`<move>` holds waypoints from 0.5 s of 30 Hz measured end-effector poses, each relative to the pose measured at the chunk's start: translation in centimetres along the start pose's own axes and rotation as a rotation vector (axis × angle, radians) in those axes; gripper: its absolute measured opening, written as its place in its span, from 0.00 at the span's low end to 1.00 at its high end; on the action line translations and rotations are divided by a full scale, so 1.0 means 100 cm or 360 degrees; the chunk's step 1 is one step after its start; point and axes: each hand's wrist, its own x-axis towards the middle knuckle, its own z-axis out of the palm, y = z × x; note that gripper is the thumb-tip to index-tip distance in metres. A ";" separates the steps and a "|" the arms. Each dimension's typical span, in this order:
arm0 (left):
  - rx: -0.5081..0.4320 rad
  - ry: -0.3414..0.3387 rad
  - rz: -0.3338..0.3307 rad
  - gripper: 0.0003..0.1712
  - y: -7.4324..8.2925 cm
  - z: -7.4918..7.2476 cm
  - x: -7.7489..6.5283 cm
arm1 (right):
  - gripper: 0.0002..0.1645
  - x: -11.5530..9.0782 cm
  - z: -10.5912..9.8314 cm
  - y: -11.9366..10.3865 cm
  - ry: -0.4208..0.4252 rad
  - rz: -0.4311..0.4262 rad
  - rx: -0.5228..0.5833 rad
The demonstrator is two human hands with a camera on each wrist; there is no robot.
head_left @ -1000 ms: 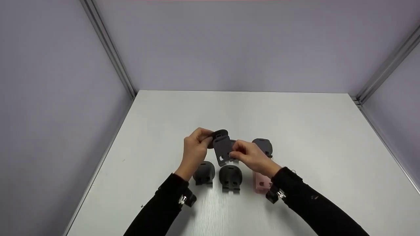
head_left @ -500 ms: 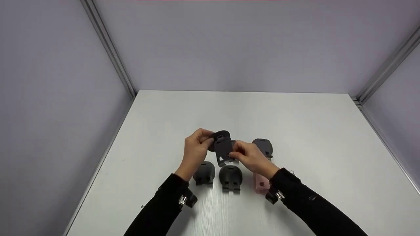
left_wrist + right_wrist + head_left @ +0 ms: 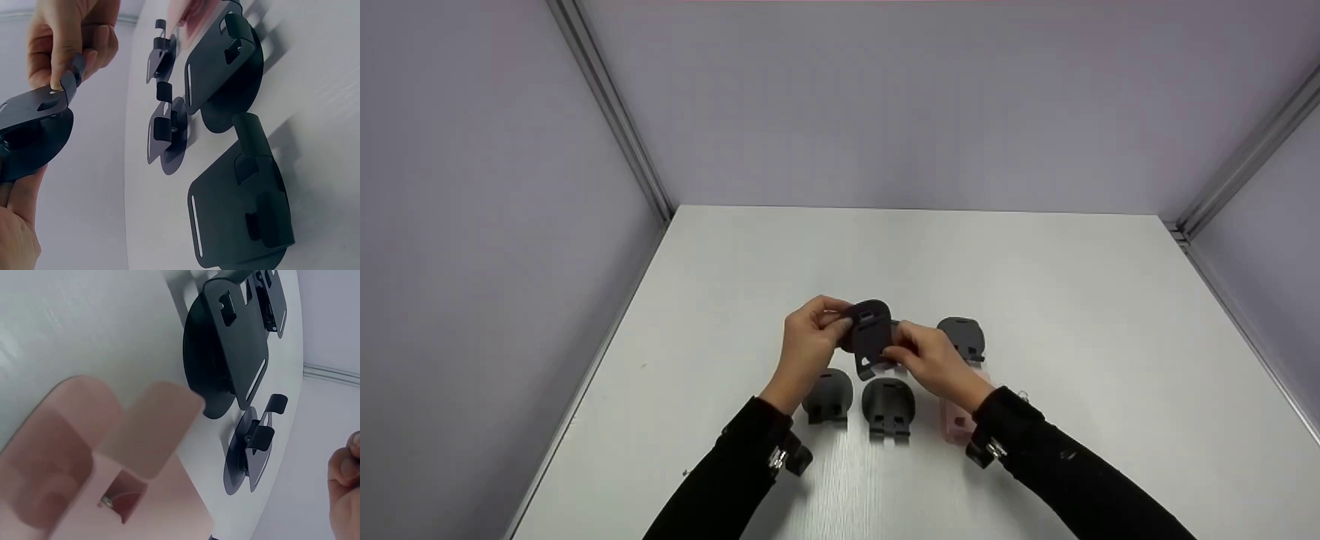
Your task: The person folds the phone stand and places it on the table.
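Note:
Both hands hold one dark grey folding phone stand (image 3: 872,337) above the middle of the table. My left hand (image 3: 808,341) pinches its round plate at the left edge. Thumb and fingers of my right hand (image 3: 936,358) grip the lower right of its slotted plate, by the hooked end. In the left wrist view, the held stand (image 3: 34,107) has its round plate under the flat one, with the right hand (image 3: 73,39) at the curled hooks. The right wrist view catches only part of the right hand (image 3: 346,489); what it holds is out of frame there.
Several other stands lie on the white table (image 3: 735,262): a dark one (image 3: 827,396) at front left, another dark one (image 3: 889,405) beside it, a pink one (image 3: 958,421) partly under the right wrist, and a dark one (image 3: 961,337) behind it. Panels wall the table's back and sides.
The held stand has tilted slightly, and its round plate has shifted a little right and down, facing the camera more. The left hand moved slightly right; the right forearm shifted slightly left.

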 end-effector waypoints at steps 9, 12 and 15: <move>-0.0092 -0.0027 -0.0093 0.09 -0.001 0.001 0.001 | 0.14 -0.002 0.003 0.002 0.0062 -0.0049 -0.0062; -0.0115 -0.0030 -0.0117 0.09 -0.001 0.001 0.001 | 0.14 -0.002 0.004 0.002 0.0067 -0.0034 -0.0063; -0.0126 -0.0026 -0.0135 0.09 -0.002 0.001 0.002 | 0.13 -0.002 0.005 0.001 0.0064 0.0006 -0.0056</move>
